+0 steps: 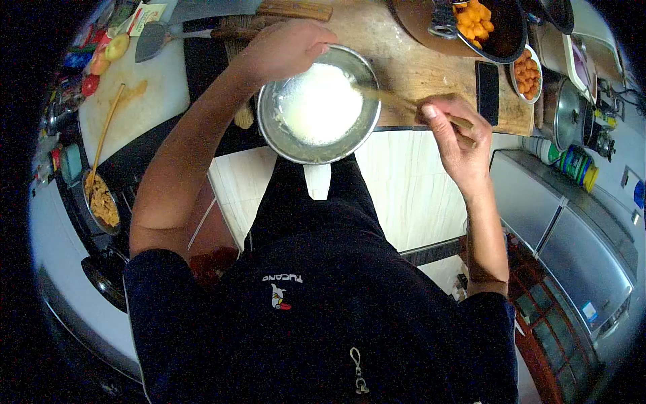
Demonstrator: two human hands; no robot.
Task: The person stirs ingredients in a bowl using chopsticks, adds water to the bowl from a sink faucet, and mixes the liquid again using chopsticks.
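At the counter's front edge is a round metal bowl [373, 128] with a pale, bright white mass [319, 104] inside. My left hand [288, 52] is closed on the bowl's upper left rim. To the right of the bowl, my right hand [457, 131] grips thin wooden chopsticks [404, 101]; their far ends reach over the bowl's right rim and are blurred.
A wooden board [431, 77] lies behind the bowl, with a black phone [487, 93], a dish of orange-brown pieces [527, 75] and a dark pot of orange chunks [515, 44]. On the left are a white cutting board [158, 94], a spatula [152, 42] and a bowl of food [102, 202].
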